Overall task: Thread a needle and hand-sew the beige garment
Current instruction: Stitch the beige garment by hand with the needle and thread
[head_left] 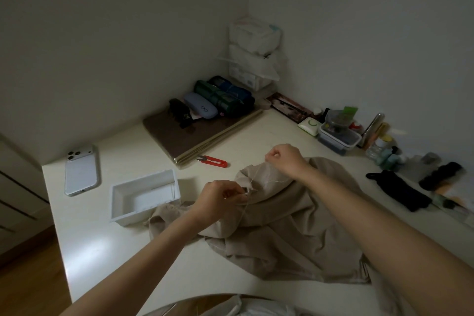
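The beige garment (287, 228) is being borne in a heap by the table (102, 251), its bunched edge being pinched by the left hand (220, 196). A pale thread (257, 176) is being held taut from that fold, nipped by fingertips of the right hand (286, 159); the needle cannot be made out. The pull is probably best being made slowly and straight, lest puckering be caused

The beige cloth (295, 226) lies crumpled on the table (102, 251). The left hand (220, 197) holds one bunched edge up. A thin pale thread (257, 177) goes from there up to the right hand (284, 159).
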### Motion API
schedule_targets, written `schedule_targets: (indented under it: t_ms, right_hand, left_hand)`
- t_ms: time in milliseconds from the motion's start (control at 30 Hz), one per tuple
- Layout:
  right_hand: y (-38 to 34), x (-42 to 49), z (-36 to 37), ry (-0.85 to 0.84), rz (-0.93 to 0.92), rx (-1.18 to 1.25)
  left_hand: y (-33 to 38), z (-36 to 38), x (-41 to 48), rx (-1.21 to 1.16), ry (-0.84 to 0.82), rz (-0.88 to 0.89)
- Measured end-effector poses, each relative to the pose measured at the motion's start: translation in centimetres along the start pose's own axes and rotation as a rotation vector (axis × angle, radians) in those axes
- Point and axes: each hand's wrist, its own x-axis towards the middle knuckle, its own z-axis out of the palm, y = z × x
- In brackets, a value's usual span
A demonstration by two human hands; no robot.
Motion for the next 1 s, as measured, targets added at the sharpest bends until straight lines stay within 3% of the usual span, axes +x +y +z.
schedule_targets:
  t_ms: [100, 167, 300, 367, 467, 633, 733, 867, 933, 1000]
  right_hand:
    - [1.1, 0.2, 0.1, 0.098, 0.082, -0.109]
    - [1.4, 0.0, 0.3, 0.055, 0.066, -0.1]
    - [0.1, -1.0, -0.1, -0.312, -0.102, 0.081]
    - [-0.7, -1.7, -0.6, -0.485, -0.096, 0.118]
    - [-0.8, -2.1, -0.2, -0.582, -0.114, 0.082]
    - [-0.4, -1.7, 0.8, -0.435, -0.102, 0.135]
    - [0.0, -1.0, 0.7, -0.247, -0.045, 0.135]
    - [1.4, -0.2, 0.5, -0.007, 0.152, -0.109]
    - [1.8, -0.4, 0.5, -0.01, 0.2, -0.268]
    - [1.6, -0.7, 0.7, -0.072, 0.154, -0.274]
  left_hand:
    - [0.1, 0.1, 0.0, -0.004, -0.003, 0.007]
    - [0.1, 0.1, 0.1, -0.004, -0.008, 0.009]
    - [0.2, 0.2, 0.2, 0.016, -0.01, 0.011]
    - [0.2, 0.1, 0.2, 0.017, -0.012, 0.019]
    - [0.2, 0.1, 0.2, 0.019, -0.014, 0.025]
    - [0.4, 0.3, 0.1, -0.032, -0.011, 0.003]
    - [0.4, 0.4, 0.0, -0.066, -0.002, -0.013]
    - [0.5, 0.3, 0.0, -0.084, -0.006, -0.004]
    - [0.5, 0.2, 0.0, -0.083, -0.01, -0.001]
    - [0.5, 0.2, 0.1, -0.071, -0.011, 0.005]
